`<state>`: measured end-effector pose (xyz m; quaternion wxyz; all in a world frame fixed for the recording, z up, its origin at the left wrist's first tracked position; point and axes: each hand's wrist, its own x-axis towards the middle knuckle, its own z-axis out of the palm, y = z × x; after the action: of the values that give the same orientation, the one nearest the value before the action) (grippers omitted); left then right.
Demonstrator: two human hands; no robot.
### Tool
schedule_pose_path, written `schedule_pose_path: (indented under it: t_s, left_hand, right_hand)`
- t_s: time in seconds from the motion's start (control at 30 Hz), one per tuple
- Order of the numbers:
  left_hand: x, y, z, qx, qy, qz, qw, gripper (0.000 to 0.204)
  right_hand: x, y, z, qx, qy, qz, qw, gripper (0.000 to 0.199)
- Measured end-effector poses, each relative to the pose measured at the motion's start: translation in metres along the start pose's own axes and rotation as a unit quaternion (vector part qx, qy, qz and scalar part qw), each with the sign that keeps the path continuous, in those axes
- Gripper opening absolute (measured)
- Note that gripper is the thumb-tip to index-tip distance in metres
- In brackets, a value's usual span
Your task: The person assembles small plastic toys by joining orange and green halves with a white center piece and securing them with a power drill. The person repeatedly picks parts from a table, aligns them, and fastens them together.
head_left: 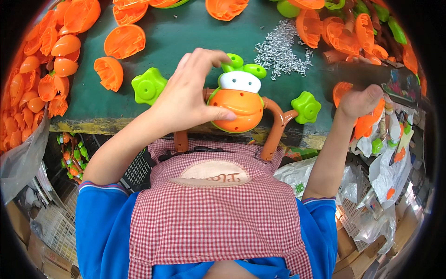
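Note:
At the bench's near edge lies a plastic toy (239, 107) with an orange rounded front, a white eye piece with two dark dots, green lobes on top and brown tube-like limbs. Green star-shaped pieces (306, 107) (149, 87) sit at its two sides, the right one joined to a brown limb. My left hand (188, 90) grips the toy, thumb on the orange front and fingers around its upper left edge. Off to the right, my right hand (360, 100) is beside an orange shell (341, 93); its fingers are mostly hidden in a dark area.
A pile of small silver screws (284, 49) lies on the green bench top (186, 28). Orange half shells (124, 41) heap up at left and along the back. Brown and green parts mix with shells at right. Plastic bags (297, 174) and crates (139, 169) stand below the bench.

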<state>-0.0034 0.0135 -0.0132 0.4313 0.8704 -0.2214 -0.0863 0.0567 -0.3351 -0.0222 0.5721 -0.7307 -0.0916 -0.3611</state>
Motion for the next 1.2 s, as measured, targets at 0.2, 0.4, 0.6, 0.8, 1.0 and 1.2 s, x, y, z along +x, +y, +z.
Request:
schedule_pose_path:
  t_s: [0.2,0.4,0.6,0.8,1.0,1.2]
  left_hand:
    - [0.002,0.009,-0.005,-0.004,-0.064,0.071,0.995,0.037]
    - [0.008,0.018,-0.009,0.005,-0.074,0.063,0.995,0.046]
    - [0.044,0.028,-0.005,0.056,0.003,0.132,0.990,0.037]
    - [0.123,0.016,0.050,0.121,0.006,0.152,0.981,0.021]
    - [0.135,0.004,0.053,0.102,-0.032,0.183,0.977,0.013]
    - [0.135,-0.001,0.051,0.124,0.006,0.211,0.970,0.012]
  right_hand:
    - [0.001,-0.017,0.015,0.090,-0.074,0.130,0.985,0.082]
    - [-0.011,-0.025,0.030,0.099,-0.038,0.144,0.984,0.076]
    - [-0.009,-0.021,0.029,0.188,-0.013,0.131,0.973,0.082]
    - [0.007,-0.060,0.062,0.204,0.024,0.073,0.976,0.094]
    - [0.005,-0.051,0.063,0.247,0.004,0.056,0.967,0.093]
    - [0.007,-0.058,0.071,0.238,0.006,0.063,0.969,0.099]
